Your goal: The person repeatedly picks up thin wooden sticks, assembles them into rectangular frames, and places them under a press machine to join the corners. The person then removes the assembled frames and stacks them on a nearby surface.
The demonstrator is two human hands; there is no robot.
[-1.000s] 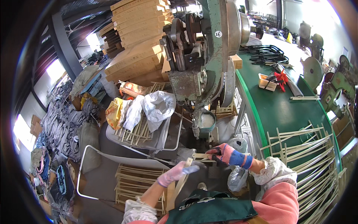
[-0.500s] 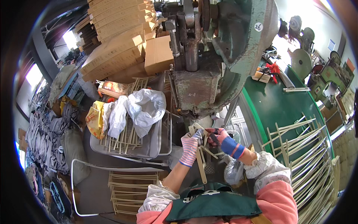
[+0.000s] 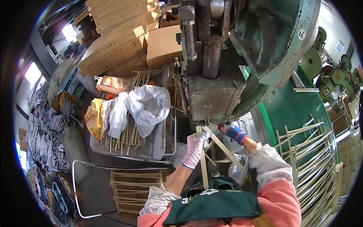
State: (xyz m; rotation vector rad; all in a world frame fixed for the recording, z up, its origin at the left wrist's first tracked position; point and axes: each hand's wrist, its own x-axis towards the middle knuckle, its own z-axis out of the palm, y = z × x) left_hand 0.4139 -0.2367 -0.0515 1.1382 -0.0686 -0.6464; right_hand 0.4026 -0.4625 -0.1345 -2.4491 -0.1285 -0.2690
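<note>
In a striped pink and white glove with grey fingertips, my left hand (image 3: 194,148) is closed on pale flat strips below the press. One strip (image 3: 204,172) runs down toward my apron; another strip (image 3: 229,152) slants to the lower right. They come close together at the top, by my fingers; whether they are joined there I cannot tell. My right hand (image 3: 233,132), in a blue and dark red glove, is just under the press head (image 3: 213,98). Its dark fingertips look pinched together, and whatever is between them is too small to make out.
The green press body (image 3: 280,49) looms above my hands. To the left, a grey bin (image 3: 154,149) holds strips and white plastic bags (image 3: 149,108). A green table (image 3: 291,108) stands right, with many slats (image 3: 314,162) stacked beside it. Cardboard boxes (image 3: 113,49) rise behind.
My right hand has parted from my left and moved right and up, toward the press. A strip now slants to the lower right from my left hand. The view has shifted slightly.
</note>
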